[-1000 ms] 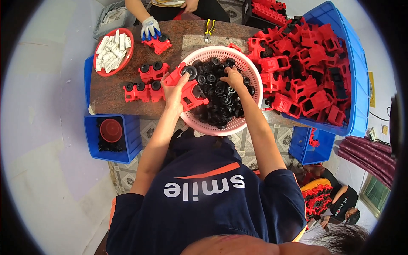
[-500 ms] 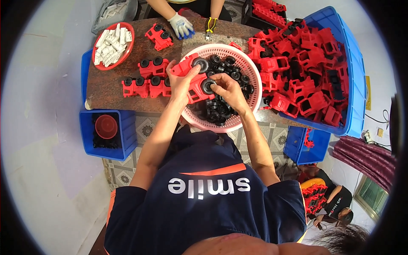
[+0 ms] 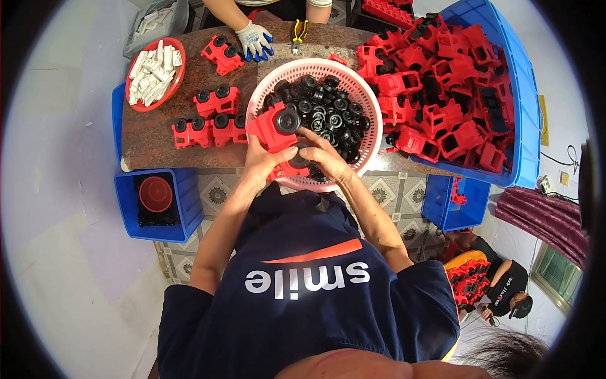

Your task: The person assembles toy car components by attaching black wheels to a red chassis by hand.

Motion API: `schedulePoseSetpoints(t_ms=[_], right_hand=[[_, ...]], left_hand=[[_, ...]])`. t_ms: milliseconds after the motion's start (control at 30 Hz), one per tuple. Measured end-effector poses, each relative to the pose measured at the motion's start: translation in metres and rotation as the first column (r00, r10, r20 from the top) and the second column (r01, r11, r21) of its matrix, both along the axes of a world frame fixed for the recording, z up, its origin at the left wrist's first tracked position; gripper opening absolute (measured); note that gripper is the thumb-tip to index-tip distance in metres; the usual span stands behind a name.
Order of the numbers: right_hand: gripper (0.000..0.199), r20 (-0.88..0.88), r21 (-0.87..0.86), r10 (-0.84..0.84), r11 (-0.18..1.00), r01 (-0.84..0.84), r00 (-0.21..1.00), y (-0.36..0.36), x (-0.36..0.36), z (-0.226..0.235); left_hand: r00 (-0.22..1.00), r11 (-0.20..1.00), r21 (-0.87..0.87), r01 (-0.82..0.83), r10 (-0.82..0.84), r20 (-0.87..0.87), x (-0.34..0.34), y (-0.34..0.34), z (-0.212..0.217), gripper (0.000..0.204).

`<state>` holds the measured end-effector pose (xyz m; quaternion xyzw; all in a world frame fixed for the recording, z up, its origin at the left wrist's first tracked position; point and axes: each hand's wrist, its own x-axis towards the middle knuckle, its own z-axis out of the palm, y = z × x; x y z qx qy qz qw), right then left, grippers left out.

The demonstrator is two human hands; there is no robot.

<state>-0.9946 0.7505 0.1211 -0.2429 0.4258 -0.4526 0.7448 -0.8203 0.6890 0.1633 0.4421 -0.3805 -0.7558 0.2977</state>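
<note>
My left hand [image 3: 259,162] is closed around a red plastic toy truck [image 3: 267,131], held tilted over the near left part of a pink basket. A black wheel [image 3: 288,121] shows on the truck's upper part. Another dark wheel lower down is partly covered by my fingers. My right hand [image 3: 326,159] grips the truck's right side, thumb against that lower wheel and fingers partly behind the body. Loose black wheels [image 3: 328,120] fill the pink basket [image 3: 374,101] beneath.
Several wheeled red trucks [image 3: 192,132] stand on the table at left, near a red basin [image 3: 179,79] of white parts. A large blue bin [image 3: 527,114] of red bodies stands right. Across the table are a co-worker's gloved hand [image 3: 255,42] and yellow-handled pliers [image 3: 298,38].
The truck has come nearer to me and turned in my hands; my right hand has moved lower along it. The co-worker's bare hand has left the pliers, which lie on the table.
</note>
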Motion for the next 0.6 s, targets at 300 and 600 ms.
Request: schedulePoseSetpoints(t_ms=[300, 600], right_hand=[[0.083, -0.037, -0.170, 0.024, 0.985, -0.030, 0.999, -0.001, -0.008, 0.048], [0.091, -0.016, -0.184, 0.179, 0.966, -0.179, 0.984, -0.012, -0.023, 0.044]], left_hand=[[0.984, 0.967, -0.253, -0.021, -0.025, -0.177, -0.002, 0.005, 0.004, 0.139], [0.994, 0.948, -0.299, -0.104, 0.091, -0.059, -0.005, 0.011, 0.015, 0.140]])
